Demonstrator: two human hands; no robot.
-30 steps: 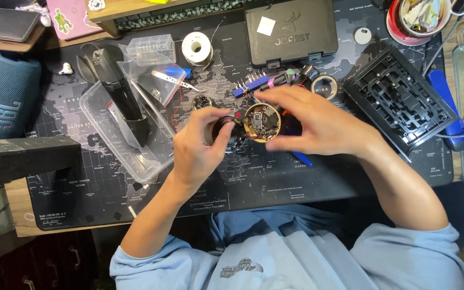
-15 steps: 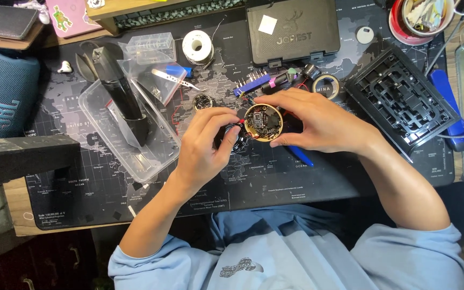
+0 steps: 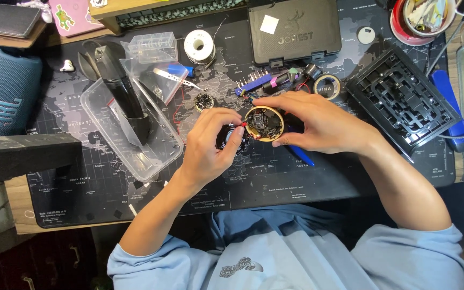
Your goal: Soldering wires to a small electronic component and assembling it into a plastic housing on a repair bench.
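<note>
Here, between a clear plastic tray [image 3: 135,145] and a black gridded frame [image 3: 401,102], the right hand [image 3: 323,121] pinches a round gold-rimmed circuit board [image 3: 264,123], while the left hand [image 3: 210,145] seemingly closes its grip on a small red-tipped part [image 3: 241,124].

Light blue sweatshirt, sleeves pushed up, bare forearms.

Right hand [image 3: 318,122] grips a round circuit board with a tan rim [image 3: 263,123] at its edge, thumb and fingers curled round it, held above a dark desk mat printed with a world map [image 3: 296,177]. Left hand [image 3: 210,145] pinches a small red part [image 3: 242,124] touching the board's left edge. A blue pen [image 3: 300,155] lies under the right hand. Left of the hands: clear plastic tray [image 3: 151,161] holding a black cylindrical tool [image 3: 127,102]. Right: black plastic grid frame [image 3: 404,102]. Above: dark closed case [image 3: 294,29], spool of white wire [image 3: 198,46].
</note>
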